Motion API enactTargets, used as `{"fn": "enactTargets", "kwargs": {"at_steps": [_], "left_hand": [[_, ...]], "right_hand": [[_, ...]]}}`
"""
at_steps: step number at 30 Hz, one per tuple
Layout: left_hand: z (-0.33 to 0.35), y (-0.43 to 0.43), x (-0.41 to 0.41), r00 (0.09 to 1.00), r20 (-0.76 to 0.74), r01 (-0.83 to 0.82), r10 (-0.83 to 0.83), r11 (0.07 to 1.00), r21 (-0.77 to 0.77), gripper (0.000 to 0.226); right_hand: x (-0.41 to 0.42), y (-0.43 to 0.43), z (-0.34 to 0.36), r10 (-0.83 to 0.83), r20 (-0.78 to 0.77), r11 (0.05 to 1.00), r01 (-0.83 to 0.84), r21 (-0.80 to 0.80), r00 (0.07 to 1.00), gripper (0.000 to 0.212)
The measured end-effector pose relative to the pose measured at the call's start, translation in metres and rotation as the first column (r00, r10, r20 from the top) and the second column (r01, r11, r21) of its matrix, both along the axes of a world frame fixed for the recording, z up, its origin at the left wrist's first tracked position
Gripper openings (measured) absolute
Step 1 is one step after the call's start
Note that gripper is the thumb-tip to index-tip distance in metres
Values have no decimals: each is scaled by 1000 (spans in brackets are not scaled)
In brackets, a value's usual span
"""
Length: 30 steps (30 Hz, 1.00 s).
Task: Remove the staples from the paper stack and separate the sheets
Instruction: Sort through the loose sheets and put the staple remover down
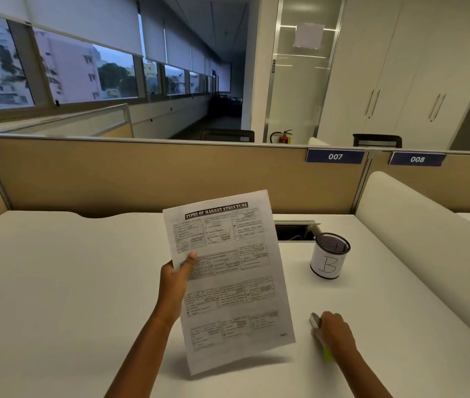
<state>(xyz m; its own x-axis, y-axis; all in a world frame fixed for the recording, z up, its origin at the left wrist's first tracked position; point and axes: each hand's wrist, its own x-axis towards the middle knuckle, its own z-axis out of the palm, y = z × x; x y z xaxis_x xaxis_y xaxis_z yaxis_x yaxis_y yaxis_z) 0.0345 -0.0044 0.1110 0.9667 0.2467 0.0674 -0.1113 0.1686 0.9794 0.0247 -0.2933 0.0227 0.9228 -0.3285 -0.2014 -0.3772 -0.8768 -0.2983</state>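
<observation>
My left hand (177,278) holds a printed paper stack (229,285) by its left edge, thumb on the front page, lifted above the white desk (70,282) and tilted toward me. The top page is headed "Types of Market Structure". No staple is plainly visible. To the right, my right hand (333,330) rests on the desk over a small tool (315,321) with a grey metal tip and a yellow-green end, fingers curled round it. Whether it is lifted off the desk I cannot tell.
A black mesh pen cup (330,255) wrapped in paper marked "B" stands at the right. Behind it is an open cable hatch (295,231) in the desk. A tan partition (142,173) closes the back; a cream padded divider (417,239) runs along the right.
</observation>
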Motion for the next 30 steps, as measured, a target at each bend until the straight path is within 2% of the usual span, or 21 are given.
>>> {"fn": "enactTargets", "kwargs": {"at_steps": [1, 2, 3, 4, 5, 6, 7, 8, 9, 11, 16, 18, 22, 26, 28, 30], "left_hand": [[0, 1, 0, 1000, -5, -1, 1, 1000, -8, 7], [0, 1, -1, 1000, -10, 1, -1, 1000, -8, 7], [1, 3, -1, 1000, -13, 0, 0, 1000, 4, 7], [2, 4, -1, 1000, -15, -2, 2, 1000, 21, 7], [2, 6, -1, 1000, -14, -9, 10, 999, 41, 7], [2, 7, -1, 1000, -13, -19, 20, 998, 57, 7], [3, 8, 0, 999, -13, -31, 32, 997, 68, 7], [3, 8, 0, 999, -13, -43, 44, 996, 75, 6], [3, 9, 0, 998, -14, -54, 55, 995, 80, 7], [4, 7, 2, 998, -13, -66, 67, 994, 88, 8], [7, -2, 5, 999, 4, -42, 42, 991, 129, 9], [10, -7, 6, 1000, 10, -26, 25, 990, 137, 9], [12, -12, 6, 1000, 18, -25, 23, 989, 145, 11], [12, -14, 4, 1000, 9, -27, 26, 988, 151, 10], [13, -13, 4, 1000, 8, -20, 19, 987, 160, 9], [16, -13, 3, 1000, 11, -6, 5, 985, 174, 8]], "right_hand": [[0, -1, 5, -41, 7, 994, 40, 104, 999, 17], [2, -7, 7, -103, 11, 953, 96, 287, 995, 14], [4, -10, 10, -185, -10, 832, 162, 530, 983, 21], [5, -14, 12, -265, -50, 605, 207, 769, 963, 25], [4, -14, 18, -316, -117, 310, 219, 925, 942, 21], [4, -14, 25, -309, -184, 23, 201, 979, 933, 11], [5, -12, 33, -297, -215, -215, 155, 964, 930, 24], [7, -10, 40, -283, -239, -370, 124, 921, 929, 43], [9, -6, 49, -255, -228, -461, 89, 883, 939, 46], [9, 7, 74, -214, -177, -491, 51, 870, 961, 24], [17, 34, 123, -178, -86, -498, -15, 867, 980, 43], [20, 46, 143, -135, -96, -486, 18, 874, 986, 41], [22, 64, 170, -86, -179, -577, 98, 811, 980, 44], [20, 78, 178, -90, -183, -597, 94, 797, 979, 36], [19, 84, 176, -125, -125, -552, 36, 833, 984, 26], [20, 88, 175, -202, 15, -471, -110, 875, 979, 21]]}}
